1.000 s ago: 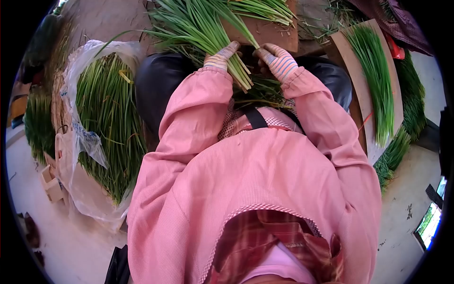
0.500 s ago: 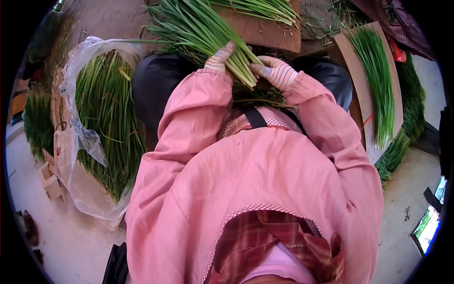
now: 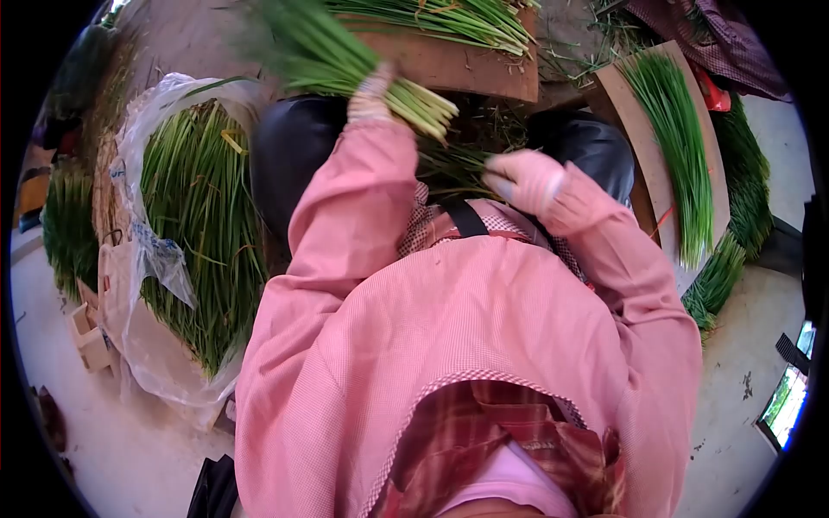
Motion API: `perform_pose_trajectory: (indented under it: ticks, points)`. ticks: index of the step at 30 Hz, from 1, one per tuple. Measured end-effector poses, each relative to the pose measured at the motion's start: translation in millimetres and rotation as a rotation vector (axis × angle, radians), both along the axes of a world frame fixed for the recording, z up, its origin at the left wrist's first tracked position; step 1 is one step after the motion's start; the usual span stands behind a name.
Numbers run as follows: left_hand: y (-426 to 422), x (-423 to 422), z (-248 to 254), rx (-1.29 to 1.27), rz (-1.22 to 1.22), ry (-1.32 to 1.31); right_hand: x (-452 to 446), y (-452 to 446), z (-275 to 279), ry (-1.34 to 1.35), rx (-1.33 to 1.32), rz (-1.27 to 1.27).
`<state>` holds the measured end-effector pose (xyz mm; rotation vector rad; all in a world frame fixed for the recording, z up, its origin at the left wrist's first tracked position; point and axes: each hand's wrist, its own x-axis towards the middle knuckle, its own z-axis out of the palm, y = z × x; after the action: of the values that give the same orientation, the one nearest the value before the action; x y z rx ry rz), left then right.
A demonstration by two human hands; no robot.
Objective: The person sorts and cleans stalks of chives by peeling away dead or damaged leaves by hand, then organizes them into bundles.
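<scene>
My left hand [image 3: 371, 97], in a striped glove, is closed around a bunch of garlic chives [image 3: 401, 97]. The pale cut ends point right and down, while the leafy end is smeared by motion at the upper left. My right hand [image 3: 527, 180], gloved too, is apart from that bunch, above the right side of my lap. Its fingers are blurred, so whether they hold anything is unclear. Loose green trimmings [image 3: 458, 168] lie in my lap beside it.
More chives [image 3: 449, 26] lie on a brown board [image 3: 449, 65] ahead. At the right, a bundle [image 3: 678, 147] rests on another board [image 3: 635, 108]. A clear plastic bag [image 3: 129, 250] on the left holds many chives [image 3: 203, 216]. More bundles [image 3: 751, 173] lie at far right.
My right hand has come off the bunch and moved down and right toward my lap. My left hand has shifted left and up with the bunch, whose leaves are swinging.
</scene>
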<state>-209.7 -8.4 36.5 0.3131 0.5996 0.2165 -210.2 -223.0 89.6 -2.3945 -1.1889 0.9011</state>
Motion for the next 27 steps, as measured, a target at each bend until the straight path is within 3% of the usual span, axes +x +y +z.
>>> perform_pose_trajectory:
  ticks: [1, 2, 3, 4, 5, 7, 9, 10, 12, 13, 16, 19, 21, 23, 25, 27]
  points:
    - [6.7, 8.1, 4.1, 0.027, 0.132, 0.037, -2.1, -19.3, -12.1, 0.055, 0.020, -0.053]
    - [10.1, 15.5, 14.2, 0.119, -0.058, 0.102, -7.0, -24.6, -17.2, 0.248, 0.261, -0.392]
    - [-14.7, 0.0, 42.3, 0.087, 0.044, -0.123, -8.6, -29.0, -22.6, 0.442, 0.506, -0.733]
    - [-14.2, 17.5, 7.2, 0.113, 0.048, -0.105, -2.9, -32.8, -27.8, 0.432, 0.507, -0.736]
    - [-15.0, 35.4, -28.5, 0.138, 0.048, -0.083, 2.4, -17.9, -12.1, 0.453, 0.777, -0.866]
    - [-35.1, 46.4, -20.8, 0.096, 0.036, -0.059, 23.4, 7.8, 9.2, 0.468, 1.332, -1.093]
    - [-56.1, 47.5, 1.6, 0.048, -0.248, 0.145, 74.3, 12.5, -69.4, 0.191, 1.100, -0.991]
    - [-67.3, 47.6, 0.5, -0.009, -0.209, 0.128, 76.4, 28.8, -136.3, 0.704, 1.595, -0.837]
    - [-72.7, 41.0, -2.6, -0.071, -0.147, -0.057, 31.9, 37.6, -66.9, 0.073, 1.181, -0.827]
    - [-69.0, 39.1, -2.6, -0.159, -0.171, -0.115, 42.2, 22.4, -84.7, 0.022, 1.086, -0.866]
    - [-67.1, 45.1, -29.1, -0.082, -0.218, 0.099, 52.0, 6.7, -23.8, 0.228, 0.975, -0.885]
    - [-78.1, 44.4, -33.6, -0.122, -0.167, 0.071, 67.9, 11.7, -20.5, 0.018, 0.542, -0.620]
    - [-81.4, 49.2, -36.6, -0.212, -0.099, 0.048, 73.1, 32.3, -10.2, 0.061, 0.270, -0.401]
    - [-71.7, 45.5, -37.9, -0.050, -0.276, 0.096, 70.0, 55.6, -2.5, 0.015, 0.043, -0.389]
    - [-68.9, 37.1, -18.1, 0.099, -0.214, 0.044, 72.8, 70.5, 0.7, -0.115, -0.115, -0.373]
    - [-68.5, 34.5, -14.7, -0.040, -0.235, -0.033, 73.3, 77.0, 4.3, -0.190, -0.157, -0.372]
